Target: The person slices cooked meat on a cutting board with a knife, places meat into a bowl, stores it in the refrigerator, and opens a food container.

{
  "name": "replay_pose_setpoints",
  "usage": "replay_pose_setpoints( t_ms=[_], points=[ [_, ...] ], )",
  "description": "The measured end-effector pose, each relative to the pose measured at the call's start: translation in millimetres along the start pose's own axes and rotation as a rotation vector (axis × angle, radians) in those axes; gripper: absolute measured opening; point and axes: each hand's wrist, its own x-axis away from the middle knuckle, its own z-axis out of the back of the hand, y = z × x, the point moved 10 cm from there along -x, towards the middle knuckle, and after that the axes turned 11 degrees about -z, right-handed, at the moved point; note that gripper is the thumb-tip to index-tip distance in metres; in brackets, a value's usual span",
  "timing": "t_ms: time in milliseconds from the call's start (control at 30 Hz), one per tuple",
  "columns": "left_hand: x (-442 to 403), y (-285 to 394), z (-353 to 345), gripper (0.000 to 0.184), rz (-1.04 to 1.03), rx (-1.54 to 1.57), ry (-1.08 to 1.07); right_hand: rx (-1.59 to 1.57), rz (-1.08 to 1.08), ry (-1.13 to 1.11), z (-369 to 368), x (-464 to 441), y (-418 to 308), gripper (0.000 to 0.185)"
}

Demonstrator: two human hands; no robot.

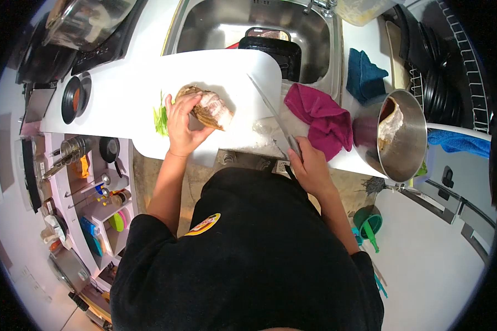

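On the white cutting board lies a thick piece of meat, pale on its cut side and brown on the outside. My left hand is closed around its left end, fingers over the top and thumb at the near side. Chopped green stalks lie beside that hand, partly behind it. My right hand grips a knife by its handle. The blade points up and left across the board's right side, apart from the meat.
A magenta cloth and a blue cloth lie to the right. The steel bowl there holds another piece of meat. Behind the board, a sink contains a black tray. A small black pan stands left.
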Motion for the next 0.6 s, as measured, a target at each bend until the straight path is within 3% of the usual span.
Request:
replay_pose_setpoints(
  t_ms=[67, 100, 133, 267, 333, 600],
  points=[
    [-3.8, -7.5, -14.1, 0.067, -0.006, 0.015, -0.183, 0.033, -0.003, -0.002, 1.4, 4.1, 2.1, 0.028],
    [-4.9, -9.9, -20.0, 0.066, 0.004, 0.041, -0.267, 0.069, 0.102, 0.060, 8.2, 9.9, -4.4, 0.031],
    [-7.4, -11.7, -18.8, 0.066, 0.008, 0.039, -0.266, 0.105, 0.208, 0.121, 14.3, 16.9, -12.5, 0.035],
    [-13.2, -9.2, -24.4, 0.066, -0.029, 0.134, -0.340, 0.322, 0.132, 0.013, 20.2, 30.8, -15.9, 0.042],
    [-14.9, -9.3, -25.8, 0.065, -0.018, 0.163, -0.355, 0.417, 0.237, 0.075, 24.1, 37.7, -25.8, 0.043],
    [-13.5, -9.7, -26.3, 0.065, -0.032, 0.188, -0.367, 0.465, 0.271, 0.099, 23.0, 34.7, -45.1, 0.042]
  ],
)
